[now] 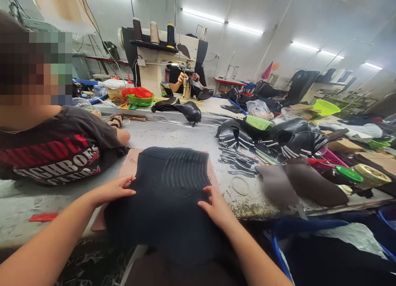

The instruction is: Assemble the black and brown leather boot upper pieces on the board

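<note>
A black sheet of leather-like material (167, 211) lies in front of me, its near part hanging over the table edge. Several narrow curved black strips (185, 170) sit side by side on its far right part. Under it, a pinkish board (132, 162) shows at the sides. My left hand (113, 190) rests at the sheet's left edge, thumb and fingers apart. At the right edge, my right hand (218, 207) touches the sheet with thumb and forefinger spread. Neither hand is closed round anything; some fingertips are hidden.
A person in a dark T-shirt (62, 145) sits close on the left. Across the table, another person's hands (187, 77) work at a sewing machine (186, 88). Black cut pieces (236, 160), brown sheets (297, 183) and a blue-rimmed tub (275, 244) are on the right.
</note>
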`<state>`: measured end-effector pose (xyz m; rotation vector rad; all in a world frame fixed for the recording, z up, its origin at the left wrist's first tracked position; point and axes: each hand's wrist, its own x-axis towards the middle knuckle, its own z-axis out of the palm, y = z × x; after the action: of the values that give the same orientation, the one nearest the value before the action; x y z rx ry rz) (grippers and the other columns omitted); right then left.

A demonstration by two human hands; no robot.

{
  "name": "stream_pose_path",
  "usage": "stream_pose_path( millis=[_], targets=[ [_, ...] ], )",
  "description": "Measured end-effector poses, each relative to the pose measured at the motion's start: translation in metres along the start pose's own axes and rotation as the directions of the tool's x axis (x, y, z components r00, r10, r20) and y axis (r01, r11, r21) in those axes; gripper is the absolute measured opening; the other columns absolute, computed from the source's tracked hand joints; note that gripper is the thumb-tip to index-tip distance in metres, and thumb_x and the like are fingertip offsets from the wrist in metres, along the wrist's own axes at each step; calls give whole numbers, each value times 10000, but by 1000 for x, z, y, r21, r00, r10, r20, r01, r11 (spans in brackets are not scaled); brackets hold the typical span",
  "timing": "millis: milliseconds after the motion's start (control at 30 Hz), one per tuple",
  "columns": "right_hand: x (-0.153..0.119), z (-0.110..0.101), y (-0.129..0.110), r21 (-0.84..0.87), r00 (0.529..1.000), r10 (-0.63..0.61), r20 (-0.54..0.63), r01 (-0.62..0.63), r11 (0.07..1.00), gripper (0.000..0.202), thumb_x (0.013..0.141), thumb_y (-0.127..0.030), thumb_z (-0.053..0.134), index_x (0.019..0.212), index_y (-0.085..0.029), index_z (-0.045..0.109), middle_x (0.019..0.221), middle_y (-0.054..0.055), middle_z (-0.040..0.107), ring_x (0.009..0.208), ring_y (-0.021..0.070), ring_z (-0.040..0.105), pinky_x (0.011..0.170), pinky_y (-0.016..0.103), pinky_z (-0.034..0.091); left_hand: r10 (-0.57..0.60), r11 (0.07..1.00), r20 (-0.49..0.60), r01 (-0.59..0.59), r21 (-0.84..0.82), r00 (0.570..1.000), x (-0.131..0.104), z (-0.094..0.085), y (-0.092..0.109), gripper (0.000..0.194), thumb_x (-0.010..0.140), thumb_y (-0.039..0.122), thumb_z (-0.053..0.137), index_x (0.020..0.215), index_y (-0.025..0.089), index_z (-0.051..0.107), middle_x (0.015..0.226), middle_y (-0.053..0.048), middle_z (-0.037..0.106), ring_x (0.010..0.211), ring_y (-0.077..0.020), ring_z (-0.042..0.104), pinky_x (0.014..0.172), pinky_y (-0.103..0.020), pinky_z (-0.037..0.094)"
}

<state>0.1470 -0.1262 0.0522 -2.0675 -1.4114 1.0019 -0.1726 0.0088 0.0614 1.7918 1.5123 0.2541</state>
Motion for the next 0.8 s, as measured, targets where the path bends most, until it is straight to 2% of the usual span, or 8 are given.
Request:
stream_pose_path(
  millis=[167,267,367,467,533,633,800],
  targets=[
    [4,0,3,28,999,28,41,-29,999,365,770,-255,618,1103,-230,471,813,-4,551,855,193,600,769,302,429,-16,998,25,15,54,1000,0,3,4,549,487,506,635,946,210,581,1091,-96,658,1093,-314,574,882,-374,487],
    [4,-3,1,-47,998,28,65,-25,999,389,776,-271,611,1132,-222,463,831,12,571,848,209,606,745,316,439,-19,994,25,16,105,999,-1,5,11,480,507,469,584,908,207,555,1008,-76,670,1059,-297,585,865,-363,483],
    [5,-9,-6,-212,996,-82,28,86,974,445,742,-246,654,1152,-226,482,1052,73,584,1016,251,570,837,361,424,-15,985,9,13,173,1000,-4,7,17,438,493,455,550,854,207,521,934,-78,658,983,-298,599,829,-373,471],
    [12,-14,-13,-265,968,-238,81,251,931,524,686,-160,701,1168,-219,507,1225,84,526,1166,247,485,952,360,373,-5,972,-21,9,236,1000,-7,7,20,385,487,468,533,779,222,484,846,-61,631,884,-292,599,768,-375,456],
    [17,-17,-17,-296,954,-258,151,292,910,531,680,-138,706,1172,-206,521,1202,78,544,1155,232,493,957,344,373,-8,966,-36,17,256,999,-8,7,19,373,492,483,523,757,226,467,799,-47,610,827,-276,595,719,-358,448],
    [22,-19,-24,-388,954,-229,192,288,875,506,669,-161,734,1139,-200,550,1149,76,560,1112,241,513,928,341,387,-19,964,-55,32,263,998,-9,8,15,392,498,494,515,779,224,469,763,-30,588,774,-255,592,673,-333,442],
    [25,-20,-32,-441,954,-218,204,289,850,449,627,-178,776,1030,-174,580,1073,95,576,1071,286,513,882,375,383,-20,965,-88,43,259,996,-5,9,8,450,478,492,570,822,217,481,822,-39,597,858,-257,590,726,-315,446]
  ],
)
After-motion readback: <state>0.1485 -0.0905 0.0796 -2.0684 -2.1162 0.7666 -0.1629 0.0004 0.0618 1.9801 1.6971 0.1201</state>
